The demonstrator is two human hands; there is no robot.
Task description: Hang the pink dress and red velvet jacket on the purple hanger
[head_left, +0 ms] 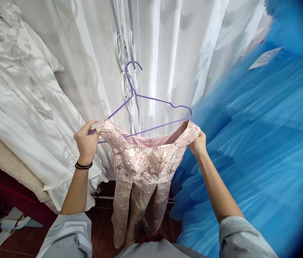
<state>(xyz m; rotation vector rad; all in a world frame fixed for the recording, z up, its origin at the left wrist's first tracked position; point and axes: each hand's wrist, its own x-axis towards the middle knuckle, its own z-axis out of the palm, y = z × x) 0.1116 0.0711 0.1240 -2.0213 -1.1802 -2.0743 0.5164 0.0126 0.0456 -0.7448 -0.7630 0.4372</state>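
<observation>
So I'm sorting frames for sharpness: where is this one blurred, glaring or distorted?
Head view: the pink floral dress and both hands are sharp; the blue tulle smears toward the right edge; the corner there darkens into vignette; backlit white curtains look bright but keep their folds; edges bow like a wide lens.

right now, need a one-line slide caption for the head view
Both hands, left hand and right hand, hold a pink floral dress on a purple wire hanger.

Bright daylight glows through the sheer white curtain [167, 46] at twelve o'clock; edges bend, and a dark vignette blurs three o'clock.
</observation>
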